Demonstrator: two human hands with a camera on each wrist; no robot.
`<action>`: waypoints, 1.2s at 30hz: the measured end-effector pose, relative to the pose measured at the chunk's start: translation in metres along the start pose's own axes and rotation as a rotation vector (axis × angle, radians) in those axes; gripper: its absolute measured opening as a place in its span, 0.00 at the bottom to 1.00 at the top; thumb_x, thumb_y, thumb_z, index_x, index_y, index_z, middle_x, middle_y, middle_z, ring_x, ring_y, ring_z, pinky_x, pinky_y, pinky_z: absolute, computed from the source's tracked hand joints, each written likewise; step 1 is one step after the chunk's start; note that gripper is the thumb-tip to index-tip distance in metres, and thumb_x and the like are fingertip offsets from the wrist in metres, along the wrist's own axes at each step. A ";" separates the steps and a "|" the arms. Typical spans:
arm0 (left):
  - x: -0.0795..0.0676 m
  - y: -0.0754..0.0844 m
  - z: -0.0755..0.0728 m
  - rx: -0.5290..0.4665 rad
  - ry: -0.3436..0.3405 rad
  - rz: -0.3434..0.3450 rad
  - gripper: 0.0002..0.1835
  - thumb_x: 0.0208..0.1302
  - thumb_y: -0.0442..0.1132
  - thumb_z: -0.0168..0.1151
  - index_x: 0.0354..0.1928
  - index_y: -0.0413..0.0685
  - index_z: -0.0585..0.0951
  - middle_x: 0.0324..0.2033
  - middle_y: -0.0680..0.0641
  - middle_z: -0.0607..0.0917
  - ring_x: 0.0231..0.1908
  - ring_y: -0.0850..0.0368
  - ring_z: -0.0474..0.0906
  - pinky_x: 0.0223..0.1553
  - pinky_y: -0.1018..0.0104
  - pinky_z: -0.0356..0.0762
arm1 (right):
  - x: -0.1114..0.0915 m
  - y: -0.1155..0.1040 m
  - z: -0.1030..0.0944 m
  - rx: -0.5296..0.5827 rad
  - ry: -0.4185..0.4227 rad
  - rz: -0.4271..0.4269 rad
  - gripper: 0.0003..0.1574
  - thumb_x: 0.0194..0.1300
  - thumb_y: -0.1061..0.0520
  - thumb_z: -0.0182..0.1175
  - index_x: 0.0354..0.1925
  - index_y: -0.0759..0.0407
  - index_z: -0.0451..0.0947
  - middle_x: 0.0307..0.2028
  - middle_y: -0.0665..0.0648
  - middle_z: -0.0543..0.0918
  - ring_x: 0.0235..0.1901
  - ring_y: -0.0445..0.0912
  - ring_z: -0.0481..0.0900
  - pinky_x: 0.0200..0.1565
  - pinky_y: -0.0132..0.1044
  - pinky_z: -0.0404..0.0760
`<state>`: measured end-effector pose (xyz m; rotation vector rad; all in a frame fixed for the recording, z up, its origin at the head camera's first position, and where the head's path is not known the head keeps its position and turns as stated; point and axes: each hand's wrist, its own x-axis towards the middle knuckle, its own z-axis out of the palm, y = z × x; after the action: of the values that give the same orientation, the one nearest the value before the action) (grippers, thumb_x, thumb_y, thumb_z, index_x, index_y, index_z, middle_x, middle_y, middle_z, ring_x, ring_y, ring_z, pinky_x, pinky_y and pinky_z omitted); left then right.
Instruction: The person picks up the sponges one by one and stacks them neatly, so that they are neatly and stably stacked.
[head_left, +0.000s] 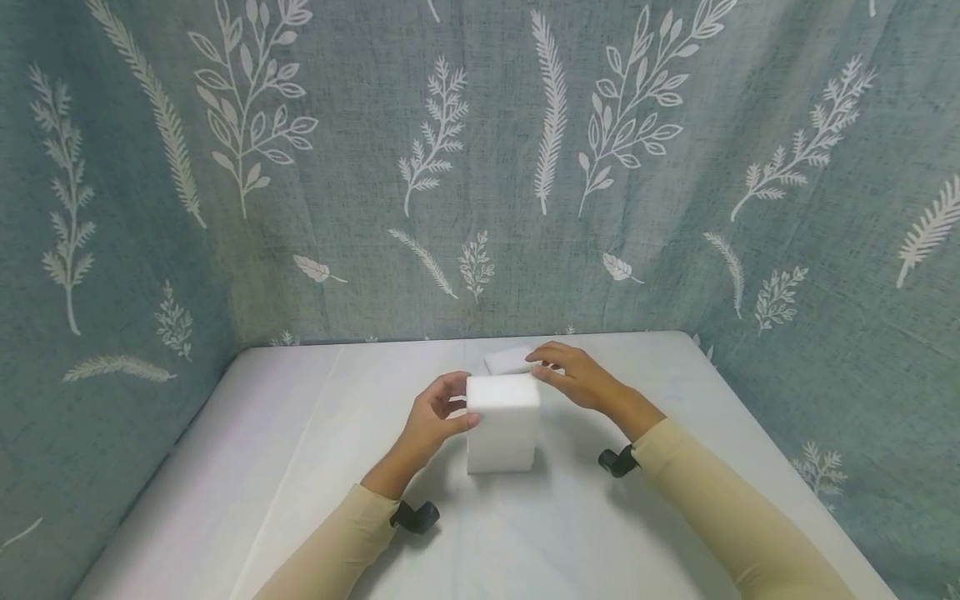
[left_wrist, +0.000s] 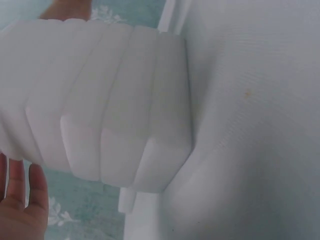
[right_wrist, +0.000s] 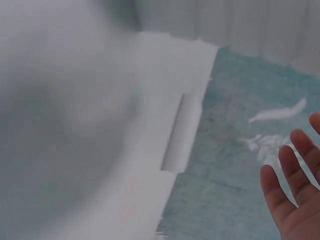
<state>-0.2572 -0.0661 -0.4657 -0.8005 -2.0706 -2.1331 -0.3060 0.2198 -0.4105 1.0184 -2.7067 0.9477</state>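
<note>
A stack of several white, sponge-like slabs [head_left: 502, 425] stands upright on the white table, its layers plain in the left wrist view [left_wrist: 125, 100]. My left hand [head_left: 438, 412] is at the stack's upper left side, the thumb at the front edge and the other fingers [left_wrist: 37, 185] extended along the side. To the right of the stack's top, my right hand [head_left: 573, 375] hovers with loosely bent fingers and nothing between them. Behind the stack lies a single white slab [head_left: 508, 360], partly covered by the right fingertips in the head view; the right wrist view shows it flat.
The white-covered table [head_left: 300, 467] ends at the back against a grey-green curtain [head_left: 337, 208] with white leaf prints. More curtain hangs along both sides. Dark wrist cameras [head_left: 416, 517] sit under both forearms, near the tabletop.
</note>
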 end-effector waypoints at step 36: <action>0.000 0.008 -0.002 -0.006 0.006 -0.005 0.33 0.54 0.34 0.74 0.62 0.42 0.71 0.51 0.39 0.79 0.54 0.44 0.73 0.60 0.35 0.61 | 0.051 0.038 0.027 -0.261 -0.186 0.164 0.22 0.66 0.59 0.62 0.58 0.58 0.78 0.60 0.58 0.74 0.64 0.55 0.66 0.64 0.53 0.64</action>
<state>-0.2547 -0.0687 -0.4587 -0.7901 -2.0661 -2.1431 -0.3661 0.1972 -0.4364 0.8841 -3.0030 0.5198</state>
